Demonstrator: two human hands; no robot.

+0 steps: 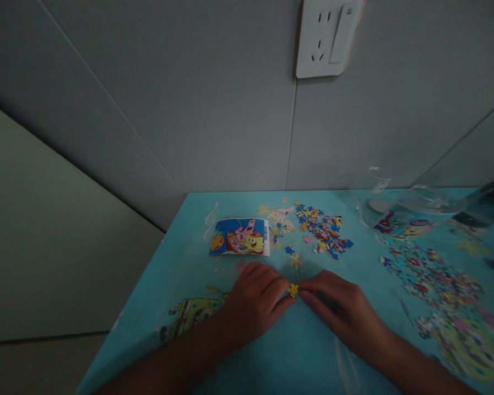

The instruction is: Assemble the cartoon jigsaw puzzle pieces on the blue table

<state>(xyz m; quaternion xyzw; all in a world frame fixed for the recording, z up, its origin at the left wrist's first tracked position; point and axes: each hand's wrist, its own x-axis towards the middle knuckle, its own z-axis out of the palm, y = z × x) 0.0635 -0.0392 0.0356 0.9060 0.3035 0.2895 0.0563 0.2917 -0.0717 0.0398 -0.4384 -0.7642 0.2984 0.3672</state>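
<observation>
Evidently for control, the left hand and right hand pinch a small yellow puzzle piece, perhaps two joined in this dimness, between their fingers over the bench; a picture card lies face up beyond, presumably for viewing.

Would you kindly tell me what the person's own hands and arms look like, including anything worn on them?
The left hand and right hand are bare, without gloves. No sleeve, watch or bracelet shows on the left forearm or right forearm. Finer details are too dim to tell.
</observation>
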